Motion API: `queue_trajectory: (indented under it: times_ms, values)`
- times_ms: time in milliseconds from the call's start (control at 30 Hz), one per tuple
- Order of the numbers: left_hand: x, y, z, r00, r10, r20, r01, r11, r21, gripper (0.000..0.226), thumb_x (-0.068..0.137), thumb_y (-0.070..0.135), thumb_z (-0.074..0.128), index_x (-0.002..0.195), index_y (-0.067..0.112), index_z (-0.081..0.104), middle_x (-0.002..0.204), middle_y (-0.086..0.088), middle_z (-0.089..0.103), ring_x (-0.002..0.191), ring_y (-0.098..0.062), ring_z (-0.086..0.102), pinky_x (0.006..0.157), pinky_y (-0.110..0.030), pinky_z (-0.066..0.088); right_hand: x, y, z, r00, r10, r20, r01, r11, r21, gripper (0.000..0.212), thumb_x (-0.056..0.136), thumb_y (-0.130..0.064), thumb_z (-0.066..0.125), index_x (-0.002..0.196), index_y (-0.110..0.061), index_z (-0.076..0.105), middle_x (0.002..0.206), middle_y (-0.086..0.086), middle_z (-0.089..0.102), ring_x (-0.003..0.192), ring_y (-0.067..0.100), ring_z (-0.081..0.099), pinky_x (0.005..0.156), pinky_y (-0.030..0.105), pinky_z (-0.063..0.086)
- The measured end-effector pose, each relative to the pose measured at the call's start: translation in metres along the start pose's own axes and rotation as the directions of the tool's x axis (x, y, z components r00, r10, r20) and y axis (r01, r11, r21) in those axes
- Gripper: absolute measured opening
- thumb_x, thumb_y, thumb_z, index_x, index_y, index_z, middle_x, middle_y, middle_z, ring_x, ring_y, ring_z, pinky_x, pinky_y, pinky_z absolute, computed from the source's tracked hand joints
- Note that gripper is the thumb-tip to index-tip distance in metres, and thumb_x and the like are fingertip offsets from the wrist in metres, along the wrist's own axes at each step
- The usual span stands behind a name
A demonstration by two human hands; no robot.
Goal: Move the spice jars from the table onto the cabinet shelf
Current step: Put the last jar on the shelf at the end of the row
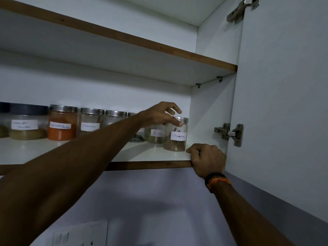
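Observation:
A row of labelled spice jars stands on the lower cabinet shelf (150,165). At the right end is a steel-lidded glass jar of cinnamon sticks (175,139), and beside it a jar of greenish seeds (155,135). My left hand (159,114) reaches across from the left and hovers at the cinnamon jar's lid. Its fingers are spread and the thumb tip touches the jar near the lid. My right hand (207,158) is closed over the shelf's front edge at its right corner, just right of the cinnamon jar. My left arm hides part of one jar.
Further left stand an orange chilli powder jar (62,125), a dark-lidded coriander jar (26,125) and two more steel-lidded jars (90,123). The open cabinet door (284,103) with its hinge (229,133) is on the right. The upper shelf (124,38) sits overhead; a switch plate (79,235) is below.

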State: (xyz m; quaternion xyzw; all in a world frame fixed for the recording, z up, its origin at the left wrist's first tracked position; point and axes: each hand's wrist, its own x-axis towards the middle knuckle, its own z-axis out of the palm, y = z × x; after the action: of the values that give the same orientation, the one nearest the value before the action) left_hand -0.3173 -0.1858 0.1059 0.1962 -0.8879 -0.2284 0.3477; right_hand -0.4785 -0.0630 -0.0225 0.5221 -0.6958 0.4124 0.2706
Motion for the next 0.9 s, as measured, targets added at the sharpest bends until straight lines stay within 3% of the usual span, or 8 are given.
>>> queue_trajectory:
  times_ms: [67, 167, 267, 533, 900]
  values:
    - [0.008, 0.000, 0.001, 0.998, 0.069, 0.002, -0.069, 0.990, 0.120, 0.038, 0.078, 0.027, 0.084, 0.112, 0.015, 0.071, 0.124, -0.003, 0.064, 0.118, -0.020, 0.056, 0.100, -0.045, 0.050, 0.001, 0.001, 0.001, 1.000, -0.008, 0.001, 0.008, 1.000, 0.005, 0.052, 0.081, -0.041, 0.031, 0.090, -0.026, 0.080, 0.081, -0.004, 0.076, 0.071, 0.020, 0.065, 0.067, 0.033, 0.056]
    - [0.017, 0.000, 0.002, 0.991, 0.128, 0.030, -0.131, 0.955, 0.267, 0.035, 0.080, 0.029, 0.081, 0.110, 0.013, 0.074, 0.112, 0.004, 0.067, 0.108, -0.014, 0.057, 0.088, -0.032, 0.047, 0.001, 0.002, 0.001, 1.000, -0.015, 0.003, 0.015, 1.000, 0.009, 0.053, 0.081, -0.041, 0.030, 0.090, -0.024, 0.080, 0.081, -0.004, 0.076, 0.071, 0.019, 0.065, 0.068, 0.032, 0.055]
    - [0.027, 0.000, 0.006, 0.986, 0.156, 0.052, -0.164, 0.907, 0.388, 0.034, 0.082, 0.027, 0.080, 0.110, 0.008, 0.074, 0.110, -0.005, 0.072, 0.103, -0.021, 0.062, 0.087, -0.036, 0.051, 0.001, 0.003, 0.002, 1.000, -0.017, -0.010, 0.017, 1.000, 0.006, 0.053, 0.081, -0.041, 0.030, 0.090, -0.024, 0.079, 0.081, -0.004, 0.076, 0.071, 0.019, 0.065, 0.068, 0.032, 0.055]
    - [0.048, -0.007, 0.017, 0.986, 0.158, 0.055, -0.160, 0.788, 0.594, 0.041, 0.086, 0.030, 0.077, 0.119, 0.007, 0.072, 0.113, -0.009, 0.074, 0.100, -0.025, 0.066, 0.089, -0.039, 0.054, 0.002, 0.004, 0.005, 1.000, -0.021, -0.018, 0.021, 1.000, 0.009, 0.055, 0.081, -0.041, 0.029, 0.092, -0.023, 0.080, 0.084, -0.005, 0.077, 0.073, 0.018, 0.066, 0.068, 0.032, 0.055]
    - [0.065, -0.017, 0.018, 0.992, 0.128, 0.023, -0.106, 0.696, 0.710, 0.038, 0.085, 0.034, 0.076, 0.116, 0.012, 0.072, 0.116, -0.007, 0.071, 0.103, -0.024, 0.063, 0.086, -0.037, 0.050, 0.002, 0.004, 0.007, 1.000, -0.019, -0.019, 0.019, 1.000, 0.003, 0.054, 0.081, -0.041, 0.029, 0.090, -0.024, 0.080, 0.081, -0.007, 0.076, 0.069, 0.015, 0.063, 0.066, 0.030, 0.053]
